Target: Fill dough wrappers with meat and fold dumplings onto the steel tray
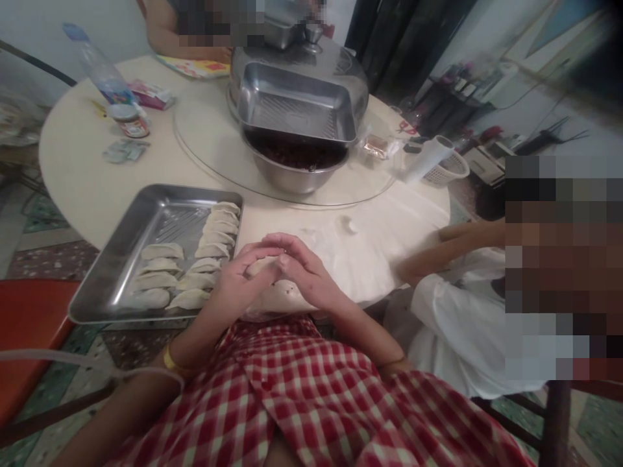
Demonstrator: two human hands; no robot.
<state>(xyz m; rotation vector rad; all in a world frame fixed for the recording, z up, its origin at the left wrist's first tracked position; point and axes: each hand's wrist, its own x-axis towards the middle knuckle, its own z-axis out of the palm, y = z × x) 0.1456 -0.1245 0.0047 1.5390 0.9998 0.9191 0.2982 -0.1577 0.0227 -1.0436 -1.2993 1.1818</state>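
Note:
My left hand [236, 275] and my right hand [302, 269] are pressed together at the near edge of the round table [87, 175], fingers pinched round a pale dumpling [265, 264] held between them. Just left of my hands lies a metal tray [121, 259] with several folded dumplings [195, 259] in rows. A steel bowl of dark filling [296, 159] stands behind my hands on a glass turntable [204, 143]. A small piece of dough [348, 225] lies on the floured patch of the table.
An empty steel tray [296, 107] rests over the bowl, against a domed lid. A plastic bottle [100, 68], a jar [129, 120] and a white roll [423, 159] stand on the table. One person sits at my right, another across. A red chair [29, 331] stands at left.

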